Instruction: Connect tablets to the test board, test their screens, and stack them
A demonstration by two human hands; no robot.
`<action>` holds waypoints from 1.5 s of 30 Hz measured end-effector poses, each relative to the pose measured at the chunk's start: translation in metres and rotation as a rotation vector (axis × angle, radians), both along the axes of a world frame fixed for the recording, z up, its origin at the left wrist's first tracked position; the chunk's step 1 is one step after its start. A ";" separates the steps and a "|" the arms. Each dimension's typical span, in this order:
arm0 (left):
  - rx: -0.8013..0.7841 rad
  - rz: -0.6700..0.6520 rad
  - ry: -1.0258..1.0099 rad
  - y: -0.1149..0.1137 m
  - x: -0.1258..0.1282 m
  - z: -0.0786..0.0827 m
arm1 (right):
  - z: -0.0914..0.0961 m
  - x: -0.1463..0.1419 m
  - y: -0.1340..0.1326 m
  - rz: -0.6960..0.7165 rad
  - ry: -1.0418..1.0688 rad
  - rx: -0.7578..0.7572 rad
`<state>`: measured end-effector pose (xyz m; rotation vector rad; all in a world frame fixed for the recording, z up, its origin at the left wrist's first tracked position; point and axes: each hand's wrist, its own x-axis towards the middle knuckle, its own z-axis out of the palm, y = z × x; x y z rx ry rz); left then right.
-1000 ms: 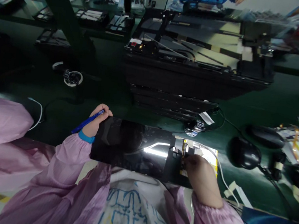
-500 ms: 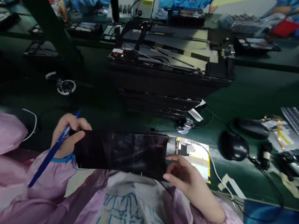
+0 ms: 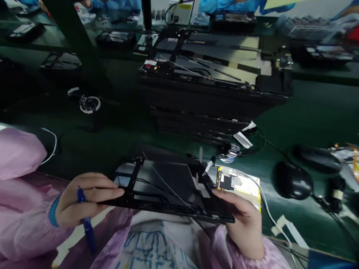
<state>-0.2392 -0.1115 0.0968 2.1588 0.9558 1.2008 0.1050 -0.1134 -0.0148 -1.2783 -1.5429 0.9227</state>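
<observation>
on the bench (image 3: 328, 110) a stack (image 3: 209, 99) is set; this side of it, the panel (image 3: 164, 180) is held, long axis left to right, its right end pinched in the right grip (image 3: 248, 224), its left in the left grip (image 3: 83, 201), where a pen (image 3: 89, 233) is tucked too.

Both hands hold an open-backed black panel (image 3: 161, 180) low in the middle of the frame.
The left hand (image 3: 84, 199) grips its left end, a blue pen (image 3: 89, 233) between the fingers; the right hand (image 3: 244, 222) grips its right end, near a yellow-edged white sheet (image 3: 247, 186); a tall black stack (image 3: 209, 97) fills upper centre, a black mouse (image 3: 293, 182) right.
</observation>
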 end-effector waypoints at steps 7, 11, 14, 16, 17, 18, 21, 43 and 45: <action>0.252 0.018 0.430 -0.009 -0.020 -0.083 | -0.034 0.000 -0.008 0.066 -0.154 0.031; 0.190 -0.015 0.518 -0.015 -0.019 -0.106 | -0.036 0.008 -0.013 0.146 -0.219 0.074; 0.033 -0.011 0.506 -0.017 -0.017 -0.117 | -0.029 0.011 -0.013 0.183 -0.227 0.135; -0.075 0.062 0.454 -0.016 -0.015 -0.122 | -0.024 0.012 -0.012 0.238 -0.214 0.145; -0.130 0.112 0.419 -0.014 -0.015 -0.123 | -0.022 0.012 -0.012 0.273 -0.208 0.137; -0.191 0.158 0.383 -0.013 -0.014 -0.123 | -0.021 0.012 -0.012 0.299 -0.206 0.120; -0.405 0.216 0.301 -0.008 -0.015 -0.122 | -0.021 0.009 -0.013 0.228 -0.258 0.021; -0.460 -0.322 -0.239 0.009 0.090 -0.082 | -0.019 0.014 0.100 -0.266 -0.315 0.194; -0.521 -0.359 -0.129 0.012 0.112 -0.088 | -0.028 0.038 0.126 -0.428 -0.193 0.059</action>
